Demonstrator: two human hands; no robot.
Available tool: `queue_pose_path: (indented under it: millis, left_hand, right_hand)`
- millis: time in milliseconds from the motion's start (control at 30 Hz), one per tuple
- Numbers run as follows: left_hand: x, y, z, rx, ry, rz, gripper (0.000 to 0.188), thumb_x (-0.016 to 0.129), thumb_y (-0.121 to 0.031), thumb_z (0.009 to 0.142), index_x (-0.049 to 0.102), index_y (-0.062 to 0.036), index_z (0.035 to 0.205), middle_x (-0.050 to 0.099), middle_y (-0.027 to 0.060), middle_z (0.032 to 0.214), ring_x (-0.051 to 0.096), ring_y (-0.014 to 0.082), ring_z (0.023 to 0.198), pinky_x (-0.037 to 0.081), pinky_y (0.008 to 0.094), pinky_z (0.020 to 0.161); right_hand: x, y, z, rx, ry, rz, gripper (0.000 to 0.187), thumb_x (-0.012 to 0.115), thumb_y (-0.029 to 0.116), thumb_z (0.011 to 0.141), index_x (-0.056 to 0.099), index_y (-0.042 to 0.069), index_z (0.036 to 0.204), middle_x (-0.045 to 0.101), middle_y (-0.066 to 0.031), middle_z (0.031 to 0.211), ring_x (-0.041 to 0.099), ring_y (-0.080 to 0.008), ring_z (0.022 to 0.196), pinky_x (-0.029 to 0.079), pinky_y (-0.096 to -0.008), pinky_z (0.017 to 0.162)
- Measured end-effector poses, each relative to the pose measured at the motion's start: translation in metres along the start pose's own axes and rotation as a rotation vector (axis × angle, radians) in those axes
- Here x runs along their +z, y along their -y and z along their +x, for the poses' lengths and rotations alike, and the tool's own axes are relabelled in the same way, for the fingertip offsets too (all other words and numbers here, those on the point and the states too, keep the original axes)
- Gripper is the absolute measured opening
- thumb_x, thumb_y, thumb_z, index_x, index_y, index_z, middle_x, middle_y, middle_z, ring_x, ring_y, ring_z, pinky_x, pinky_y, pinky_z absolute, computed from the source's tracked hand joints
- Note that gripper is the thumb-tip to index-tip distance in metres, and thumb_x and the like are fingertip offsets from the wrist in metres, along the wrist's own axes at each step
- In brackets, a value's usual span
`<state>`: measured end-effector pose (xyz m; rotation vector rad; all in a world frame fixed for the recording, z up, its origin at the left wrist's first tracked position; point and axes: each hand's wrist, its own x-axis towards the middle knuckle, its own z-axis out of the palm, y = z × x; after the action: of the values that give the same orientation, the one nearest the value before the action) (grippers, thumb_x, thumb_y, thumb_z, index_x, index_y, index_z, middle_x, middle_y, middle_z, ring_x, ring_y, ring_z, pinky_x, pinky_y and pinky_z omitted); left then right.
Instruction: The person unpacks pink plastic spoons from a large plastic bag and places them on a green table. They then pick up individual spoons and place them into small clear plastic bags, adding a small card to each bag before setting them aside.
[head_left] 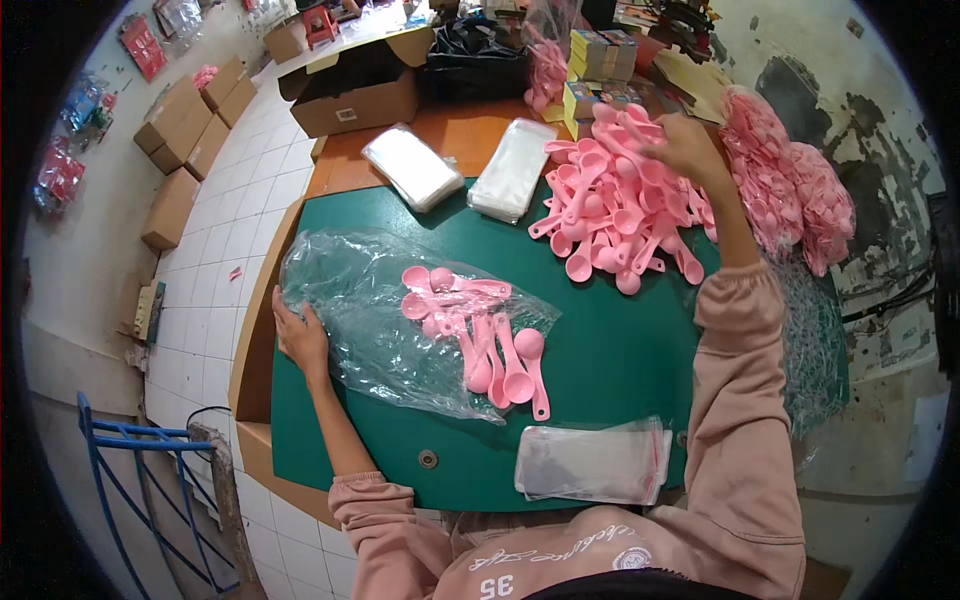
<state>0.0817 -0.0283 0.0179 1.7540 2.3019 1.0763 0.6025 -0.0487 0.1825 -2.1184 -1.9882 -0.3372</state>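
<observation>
My left hand (302, 338) is at the table's left edge, touching the closed-looking end of a large clear plastic bag (370, 330). Its thumb and fingers are spread apart. Several pink measuring spoons (518, 385) lie at the bag's right end, some under the film and some sticking out past it. My right hand (690, 150) is over the top of a big heap of pink measuring spoons (600, 205) at the far right. Its blurred fingertips touch the upper spoons; whether they grip one cannot be made out.
Two stacks of clear bags (412, 168) lie beyond the large bag, and flat clear sleeves (592, 462) near me. Bagged pink spoons (785, 180) stand at the right. A cardboard box (355, 95) and black bag (480, 60) are at the back. A blue metal frame (150, 440) stands left.
</observation>
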Motion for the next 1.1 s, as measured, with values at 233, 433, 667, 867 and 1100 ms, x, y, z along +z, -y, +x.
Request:
queue_pose_path:
  millis: [233, 433, 667, 867, 1100]
  left_hand:
    - [-0.012, 0.006, -0.005, -0.019, -0.023, 0.044, 0.051, 0.047, -0.02, 0.081, 0.027, -0.0154, 0.128, 0.039, 0.0093, 0.127, 0.037, 0.0292, 0.116, 0.025, 0.0481, 0.092]
    - [-0.009, 0.0, -0.003, -0.011, -0.023, 0.0, 0.05, 0.047, -0.02, 0.081, 0.028, -0.0149, 0.128, 0.039, 0.0095, 0.127, 0.037, 0.0297, 0.116, 0.024, 0.0486, 0.092]
    - [-0.014, -0.004, -0.004, -0.025, -0.012, 0.035, 0.049, 0.047, -0.02, 0.082, 0.029, -0.0155, 0.128, 0.04, 0.0108, 0.126, 0.036, 0.0296, 0.117, 0.024, 0.0481, 0.093]
    - [-0.011, -0.002, -0.003, -0.036, -0.011, 0.057, 0.048, 0.046, -0.02, 0.082, 0.03, -0.0158, 0.127, 0.04, 0.0113, 0.125, 0.035, 0.0297, 0.117, 0.023, 0.0475, 0.094]
    - [-0.007, -0.001, -0.005, -0.023, -0.021, 0.057, 0.047, 0.046, -0.022, 0.082, 0.031, -0.0161, 0.127, 0.041, 0.0112, 0.124, 0.035, 0.0295, 0.117, 0.023, 0.0475, 0.094]
  right_hand:
    - [-0.003, 0.152, -0.117, -0.749, 0.657, 0.53, 0.037, 0.056, 0.002, 0.067, 0.05, 0.006, 0.103, 0.049, -0.0094, 0.108, 0.049, -0.0241, 0.1, 0.04, -0.0347, 0.082]
    - [0.048, 0.189, -0.136, -1.061, 0.107, 0.404, 0.026, 0.056, 0.009, 0.066, 0.052, 0.009, 0.092, 0.047, -0.0045, 0.109, 0.046, -0.0181, 0.1, 0.037, -0.0356, 0.083]
    - [0.056, 0.184, -0.135, -1.18, 0.233, 0.268, 0.018, 0.053, 0.012, 0.068, 0.049, 0.008, 0.085, 0.048, -0.0041, 0.09, 0.047, -0.0199, 0.09, 0.037, -0.0343, 0.084]
    - [0.056, 0.211, -0.125, -1.178, 0.06, 0.373, 0.017, 0.049, 0.015, 0.071, 0.051, 0.008, 0.086, 0.049, -0.0025, 0.091, 0.051, -0.0167, 0.084, 0.043, -0.0281, 0.071]
    - [0.066, 0.238, -0.129, -1.18, 0.103, 0.355, 0.024, 0.052, 0.015, 0.069, 0.056, 0.007, 0.092, 0.054, -0.0017, 0.09, 0.056, -0.0146, 0.077, 0.042, -0.0294, 0.071]
